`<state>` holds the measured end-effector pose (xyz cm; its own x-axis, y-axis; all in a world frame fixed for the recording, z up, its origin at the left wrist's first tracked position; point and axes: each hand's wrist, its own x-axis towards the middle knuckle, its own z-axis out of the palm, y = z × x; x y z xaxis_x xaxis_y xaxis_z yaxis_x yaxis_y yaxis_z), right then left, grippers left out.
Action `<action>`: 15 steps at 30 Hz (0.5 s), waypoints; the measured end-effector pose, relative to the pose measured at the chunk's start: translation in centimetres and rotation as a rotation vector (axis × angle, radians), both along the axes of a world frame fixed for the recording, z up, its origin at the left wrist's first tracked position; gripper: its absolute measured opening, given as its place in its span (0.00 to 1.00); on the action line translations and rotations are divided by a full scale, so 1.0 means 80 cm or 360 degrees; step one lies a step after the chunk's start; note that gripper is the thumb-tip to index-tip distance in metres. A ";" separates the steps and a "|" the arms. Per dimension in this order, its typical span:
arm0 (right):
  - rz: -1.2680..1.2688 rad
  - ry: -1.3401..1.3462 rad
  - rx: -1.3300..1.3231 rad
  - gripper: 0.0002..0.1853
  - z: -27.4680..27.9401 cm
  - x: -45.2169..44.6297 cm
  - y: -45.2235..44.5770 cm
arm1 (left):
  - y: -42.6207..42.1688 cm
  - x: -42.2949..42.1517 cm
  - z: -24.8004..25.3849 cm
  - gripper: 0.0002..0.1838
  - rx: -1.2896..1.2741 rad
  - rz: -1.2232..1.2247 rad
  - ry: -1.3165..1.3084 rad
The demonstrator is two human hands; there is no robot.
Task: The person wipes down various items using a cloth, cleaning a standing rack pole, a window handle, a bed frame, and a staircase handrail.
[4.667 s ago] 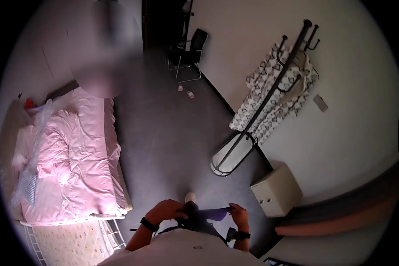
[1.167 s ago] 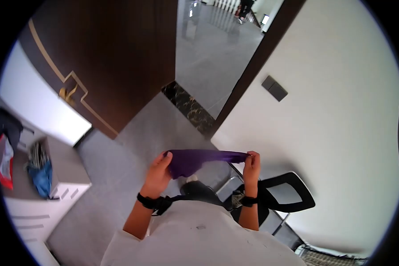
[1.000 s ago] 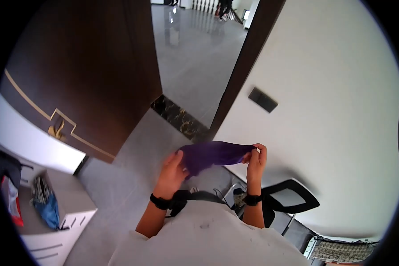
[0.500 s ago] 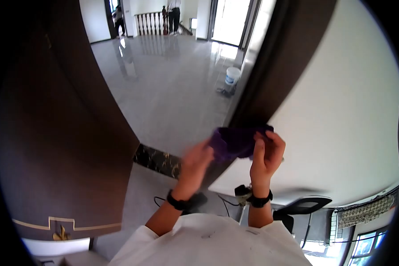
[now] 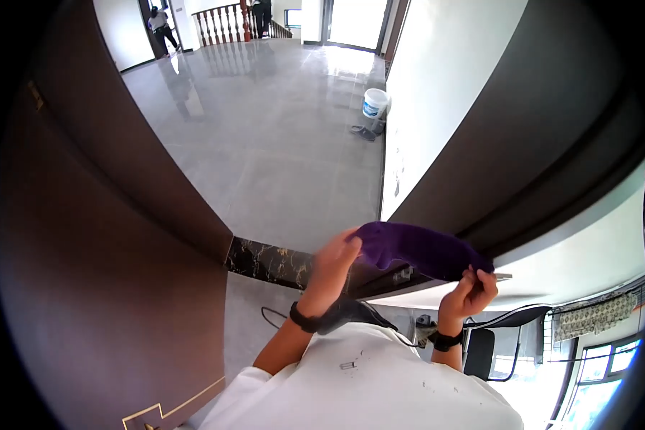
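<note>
A purple cloth (image 5: 426,249) is stretched between my two hands, in front of the dark door frame (image 5: 502,143). My left hand (image 5: 335,264), slightly blurred, grips the cloth's left end. With fingers pinched together, my right hand (image 5: 469,295) holds the lower right corner. The cloth sags a little in the middle and bunches near my left fingers. A dark band circles each wrist.
The brown door (image 5: 115,236) stands at the left, with a black marbled threshold (image 5: 269,264) beside it. Beyond, a white bucket (image 5: 374,104) and dark slippers (image 5: 364,133) sit by the wall. Two people are far off near the railing (image 5: 218,25). A black chair (image 5: 491,347) is at the lower right.
My hands have moved apart and the bunched cloth is now spread wider, with my right hand further right and lower. The view has turned toward the right door frame.
</note>
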<state>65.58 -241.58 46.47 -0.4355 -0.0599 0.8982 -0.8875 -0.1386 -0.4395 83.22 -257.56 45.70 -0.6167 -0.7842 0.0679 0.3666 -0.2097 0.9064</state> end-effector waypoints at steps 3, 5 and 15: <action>-0.0036 0.0048 0.0026 0.12 0.000 0.001 -0.005 | -0.031 -0.004 -0.024 0.16 0.0060 0.0040 -0.0114; 0.0019 0.0030 0.0120 0.13 -0.006 0.015 -0.008 | -0.045 -0.010 -0.032 0.18 0.0202 -0.0094 -0.0191; -0.0485 -0.0051 0.0342 0.16 -0.014 0.027 -0.108 | -0.108 -0.097 -0.025 0.14 -0.0182 -0.0970 -0.0401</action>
<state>67.77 -250.22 45.33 -0.4902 -0.1089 0.8648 -0.8590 0.2281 -0.4583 75.44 -266.20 43.69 -0.9551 -0.2867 -0.0746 -0.0133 -0.2100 0.9776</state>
